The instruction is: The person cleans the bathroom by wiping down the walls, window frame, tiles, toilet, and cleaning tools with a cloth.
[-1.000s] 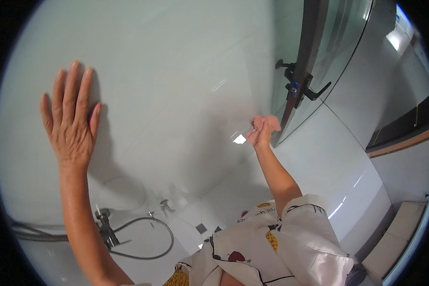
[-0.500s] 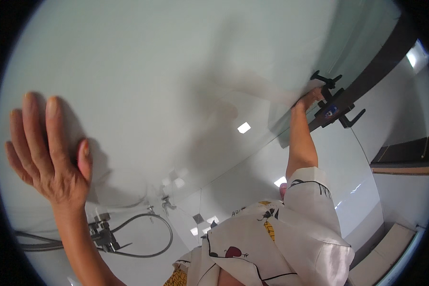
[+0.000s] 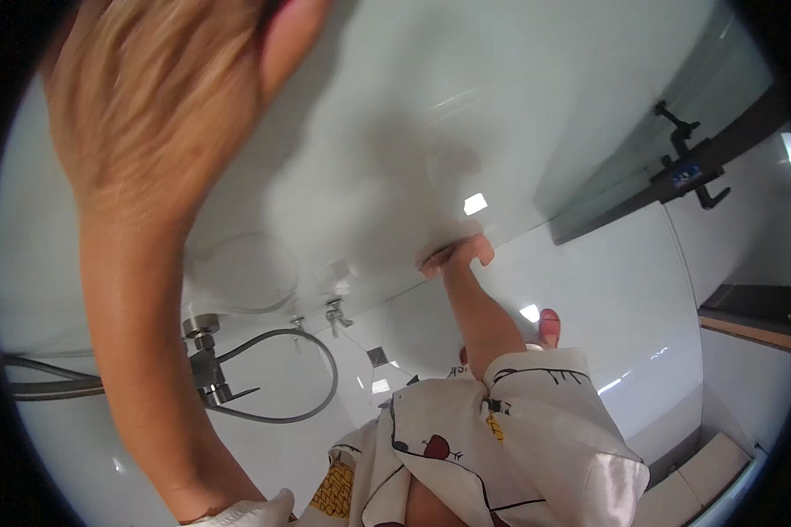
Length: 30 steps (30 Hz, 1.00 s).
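Note:
My left hand [image 3: 158, 105] is large and close at the upper left, its back toward me, over the pale glossy wall [image 3: 369, 79]. Its thumb stands apart, while the other fingers run out of the picture at the top. Lower down, near the middle, my right hand [image 3: 457, 255] lies against the same wall with its thumb spread. A dark strip shows along its far edge; I cannot tell whether that is shadow. I make out no object in either hand.
A metal shower mixer [image 3: 207, 364] with a looped grey hose [image 3: 325, 386] is beside my left forearm. Behind it is a small tap [image 3: 336, 316]. At the right, a dark-framed door [image 3: 615, 206] has a black handle [image 3: 712, 195]. A pink slipper [image 3: 549, 327] is on the pale floor.
My left hand has moved up and closer to me, so its fingers leave the picture. My right hand has moved left, away from the door handle, along the wall.

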Each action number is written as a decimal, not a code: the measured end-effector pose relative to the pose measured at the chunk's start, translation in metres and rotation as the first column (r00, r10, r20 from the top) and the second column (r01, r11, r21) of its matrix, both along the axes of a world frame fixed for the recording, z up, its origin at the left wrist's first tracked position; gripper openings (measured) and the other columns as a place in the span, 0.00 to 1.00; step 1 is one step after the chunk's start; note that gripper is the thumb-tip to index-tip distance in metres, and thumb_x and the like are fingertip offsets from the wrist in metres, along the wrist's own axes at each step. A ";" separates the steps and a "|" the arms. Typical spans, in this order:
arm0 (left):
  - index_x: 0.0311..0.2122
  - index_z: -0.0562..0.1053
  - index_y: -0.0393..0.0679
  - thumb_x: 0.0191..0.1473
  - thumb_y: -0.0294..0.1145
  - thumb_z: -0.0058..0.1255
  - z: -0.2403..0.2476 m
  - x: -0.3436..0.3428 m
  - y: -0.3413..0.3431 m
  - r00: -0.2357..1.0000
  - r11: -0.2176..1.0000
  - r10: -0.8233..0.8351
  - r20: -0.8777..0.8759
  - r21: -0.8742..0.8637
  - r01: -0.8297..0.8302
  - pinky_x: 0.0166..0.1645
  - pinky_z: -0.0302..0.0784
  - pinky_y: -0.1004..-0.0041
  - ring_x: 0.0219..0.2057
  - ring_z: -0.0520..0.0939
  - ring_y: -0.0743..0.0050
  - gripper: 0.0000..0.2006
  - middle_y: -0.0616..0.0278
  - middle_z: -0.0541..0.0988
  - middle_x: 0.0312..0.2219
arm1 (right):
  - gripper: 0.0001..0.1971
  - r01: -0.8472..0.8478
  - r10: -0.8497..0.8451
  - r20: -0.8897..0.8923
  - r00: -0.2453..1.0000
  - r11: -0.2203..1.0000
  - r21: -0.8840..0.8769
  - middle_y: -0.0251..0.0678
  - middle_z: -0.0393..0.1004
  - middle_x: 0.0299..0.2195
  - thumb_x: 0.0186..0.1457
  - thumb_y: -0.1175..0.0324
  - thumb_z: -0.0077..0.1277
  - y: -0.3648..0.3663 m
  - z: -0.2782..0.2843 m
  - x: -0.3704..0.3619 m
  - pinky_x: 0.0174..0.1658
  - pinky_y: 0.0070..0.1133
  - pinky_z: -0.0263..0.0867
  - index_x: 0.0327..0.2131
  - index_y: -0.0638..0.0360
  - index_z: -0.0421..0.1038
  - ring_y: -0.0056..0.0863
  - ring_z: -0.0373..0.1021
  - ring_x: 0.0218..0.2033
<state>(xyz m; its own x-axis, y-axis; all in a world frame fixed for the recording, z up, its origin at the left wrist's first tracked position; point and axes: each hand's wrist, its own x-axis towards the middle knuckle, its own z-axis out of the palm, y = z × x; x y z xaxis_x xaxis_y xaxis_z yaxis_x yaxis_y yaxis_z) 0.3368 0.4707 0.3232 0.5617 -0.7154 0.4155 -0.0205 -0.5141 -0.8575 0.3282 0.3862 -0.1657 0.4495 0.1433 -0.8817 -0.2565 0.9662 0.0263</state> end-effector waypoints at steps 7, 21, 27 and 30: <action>0.63 0.55 0.57 0.60 0.50 0.35 -0.002 0.000 -0.002 0.990 0.987 -0.136 -0.025 -0.094 0.133 0.68 0.33 0.61 0.65 0.48 0.67 0.27 0.65 0.51 0.64 | 0.16 -0.051 0.028 -0.099 0.995 0.971 -0.234 0.41 0.69 0.30 0.55 0.57 0.35 0.129 -0.069 -0.055 0.16 0.34 0.60 0.37 0.59 0.64 0.40 0.60 0.13; 0.54 0.68 0.51 0.50 0.39 0.52 -0.013 0.030 0.004 0.823 0.755 -0.558 0.109 -0.344 0.558 0.63 0.54 0.61 0.60 0.62 0.68 0.24 0.65 0.66 0.57 | 0.18 0.207 0.426 0.751 0.505 0.785 -0.584 0.38 0.70 0.21 0.64 0.54 0.32 0.004 0.218 -0.045 0.23 0.23 0.65 0.36 0.58 0.65 0.30 0.65 0.17; 0.52 0.68 0.45 0.48 0.32 0.53 -0.021 -0.069 0.013 0.790 0.446 -0.573 0.220 -0.725 0.525 0.62 0.55 0.53 0.59 0.63 0.58 0.23 0.58 0.66 0.56 | 0.19 0.715 0.810 0.560 0.172 0.289 -0.636 0.43 0.66 0.43 0.62 0.62 0.39 -0.053 0.349 -0.048 0.42 0.29 0.63 0.53 0.62 0.57 0.33 0.65 0.42; 0.53 0.68 0.44 0.50 0.32 0.53 -0.024 -0.125 0.037 0.846 0.429 -0.510 0.153 -0.808 0.405 0.61 0.55 0.53 0.58 0.64 0.56 0.23 0.57 0.66 0.56 | 0.19 0.966 0.955 0.231 0.187 -0.136 -0.219 0.45 0.61 0.49 0.61 0.63 0.40 -0.052 0.407 -0.038 0.52 0.30 0.57 0.52 0.64 0.60 0.35 0.60 0.49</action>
<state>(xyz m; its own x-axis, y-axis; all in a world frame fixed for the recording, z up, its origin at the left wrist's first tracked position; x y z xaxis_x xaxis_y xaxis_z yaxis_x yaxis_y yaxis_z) 0.2115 0.5079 0.2996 0.3299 -0.2839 0.9003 -0.5224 -0.8493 -0.0764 0.2907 0.3342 0.2408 0.3788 0.1767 0.9084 0.8809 -0.3697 -0.2955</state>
